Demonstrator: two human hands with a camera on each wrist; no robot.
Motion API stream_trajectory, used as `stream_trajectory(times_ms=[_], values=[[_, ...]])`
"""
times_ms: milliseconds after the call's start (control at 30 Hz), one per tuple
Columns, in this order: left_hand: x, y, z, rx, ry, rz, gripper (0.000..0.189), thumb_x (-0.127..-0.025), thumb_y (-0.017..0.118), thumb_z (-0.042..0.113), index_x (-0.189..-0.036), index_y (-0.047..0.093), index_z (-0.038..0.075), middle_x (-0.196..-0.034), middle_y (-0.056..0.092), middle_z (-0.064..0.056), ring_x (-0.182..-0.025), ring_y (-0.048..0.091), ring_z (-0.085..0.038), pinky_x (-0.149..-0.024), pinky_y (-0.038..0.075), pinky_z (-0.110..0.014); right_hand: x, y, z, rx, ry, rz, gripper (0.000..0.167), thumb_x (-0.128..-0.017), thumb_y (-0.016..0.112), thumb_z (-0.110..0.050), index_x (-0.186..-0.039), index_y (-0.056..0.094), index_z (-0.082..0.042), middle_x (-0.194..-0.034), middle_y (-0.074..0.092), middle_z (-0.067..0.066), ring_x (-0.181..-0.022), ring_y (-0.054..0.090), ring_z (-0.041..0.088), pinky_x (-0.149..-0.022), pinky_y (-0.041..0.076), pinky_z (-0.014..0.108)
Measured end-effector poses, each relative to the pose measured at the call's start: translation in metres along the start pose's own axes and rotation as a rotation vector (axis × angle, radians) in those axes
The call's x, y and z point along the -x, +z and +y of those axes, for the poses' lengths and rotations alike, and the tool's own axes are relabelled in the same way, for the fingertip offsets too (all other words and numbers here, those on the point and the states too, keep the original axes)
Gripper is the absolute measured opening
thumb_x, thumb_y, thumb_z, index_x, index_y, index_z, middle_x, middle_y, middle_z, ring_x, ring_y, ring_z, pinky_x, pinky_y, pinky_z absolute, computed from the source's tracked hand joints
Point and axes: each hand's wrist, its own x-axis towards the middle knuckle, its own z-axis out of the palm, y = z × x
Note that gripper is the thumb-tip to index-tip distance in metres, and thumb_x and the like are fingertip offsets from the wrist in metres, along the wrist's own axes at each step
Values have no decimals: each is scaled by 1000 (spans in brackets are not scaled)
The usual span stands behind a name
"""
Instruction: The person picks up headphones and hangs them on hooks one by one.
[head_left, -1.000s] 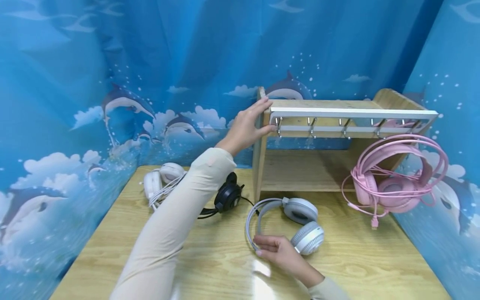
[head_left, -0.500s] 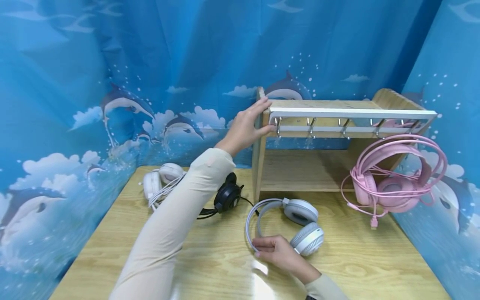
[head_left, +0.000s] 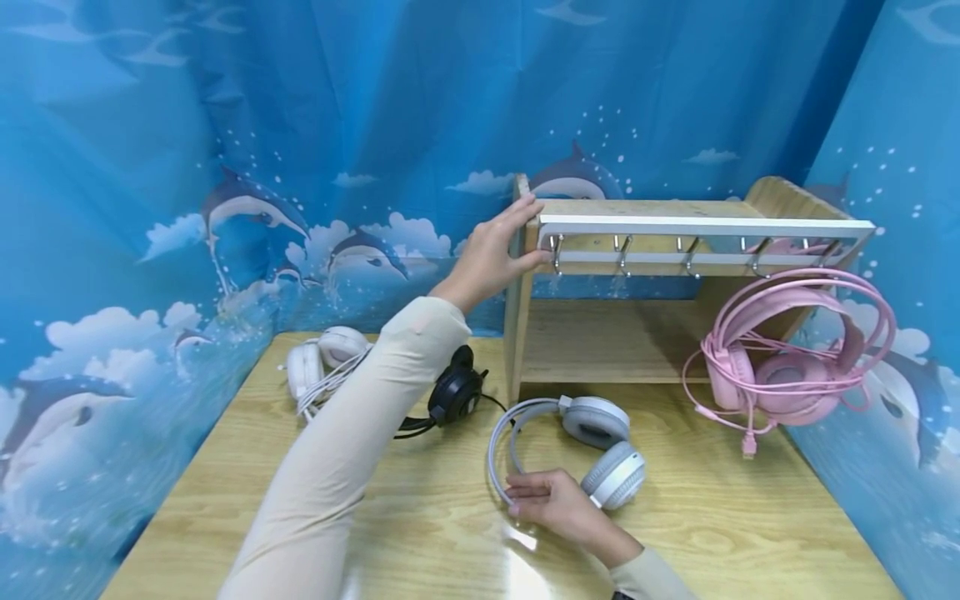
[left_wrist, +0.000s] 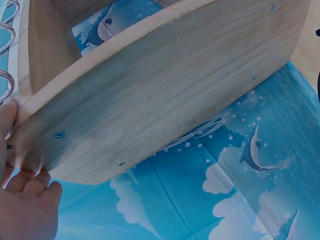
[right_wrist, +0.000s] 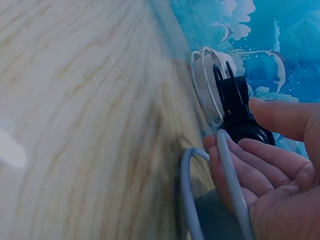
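My left hand [head_left: 491, 258] grips the upper left front corner of a wooden shelf [head_left: 615, 337], thumb toward the front and fingers over the side. The left wrist view shows the fingertips against the shelf's side panel [left_wrist: 165, 95]. Below, silver-white headphones [head_left: 617, 477] lie on the table in front of the shelf, ear cups to the right. My right hand [head_left: 570, 512] holds their headband near its lower left part. From the right wrist view, one grey band [right_wrist: 231, 175] crosses the fingers, and the thumb stands apart from it.
A white rail with metal hooks [head_left: 705, 227] runs along the shelf's front. Pink headphones [head_left: 795, 387] with coiled cable hang at its right end. White headphones [head_left: 305, 371] and black headphones [head_left: 455, 392] lie at the left, partly behind my left arm. Dolphin-print curtains surround the table.
The silver-white headphones have shifted slightly to the left with my right hand at their headband. My left hand stays on the shelf corner.
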Motion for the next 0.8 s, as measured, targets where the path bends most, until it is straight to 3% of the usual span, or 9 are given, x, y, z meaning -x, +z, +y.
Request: stream_trajectory(times_ms=[433,800], values=[[0,2,0,-4,-2,-2,72,-88,68,39,-150,34,23,-158,22,9,-142,28,-16,-116,26,-36,17,-15,-20,-122,53,-11,51,-85,69,-5,-126,50,18,-116,64,27,-100,67,20,-83,54,23],[0,1,0,3,7,4,72,-89,67,38,-150,35,20,-158,22,8,-141,31,-18,-115,27,-36,34,-36,-51,-9,2,154,45,-82,73,-5,-120,58,14,-110,67,25,-86,68,10,-77,56,22]])
